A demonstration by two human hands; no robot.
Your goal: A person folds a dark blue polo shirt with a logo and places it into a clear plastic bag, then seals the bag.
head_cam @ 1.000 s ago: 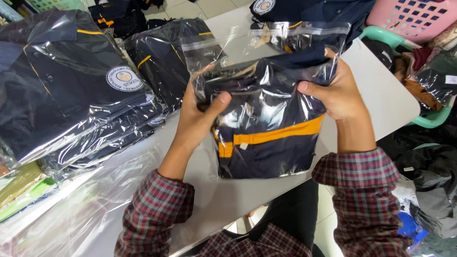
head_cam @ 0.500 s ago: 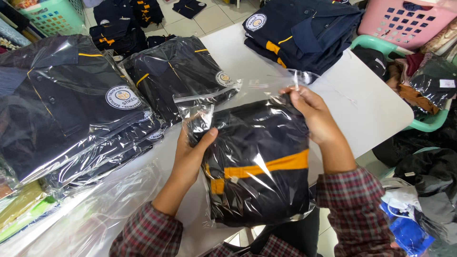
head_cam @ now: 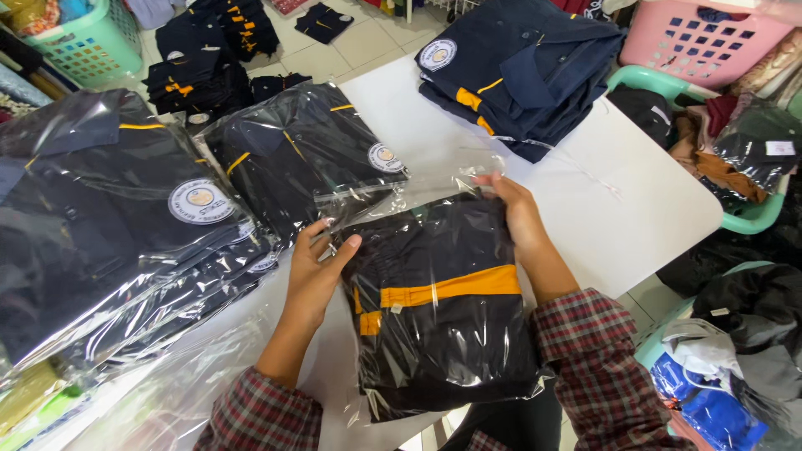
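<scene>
I hold a folded dark navy garment with an orange stripe [head_cam: 443,309], sealed in a clear plastic bag, flat on the white table [head_cam: 635,217]. My left hand [head_cam: 316,271] grips its upper left corner, thumb on top. My right hand [head_cam: 514,213] holds the upper right edge, where the bag's loose clear flap [head_cam: 401,188] sticks out. Both sleeves are red plaid.
Bagged navy shirts with round badges lie in piles at left [head_cam: 125,225] and centre [head_cam: 309,159]. Unbagged folded navy shirts [head_cam: 518,75] sit at the table's far end. A pink basket [head_cam: 710,42], a green basket [head_cam: 83,46] and heaps of clothes [head_cam: 743,334] surround the table.
The bagged garment has come down from a raised, tilted hold to lie lower and flatter on the table. My hands shifted to its top corners, and the view tilted further away.
</scene>
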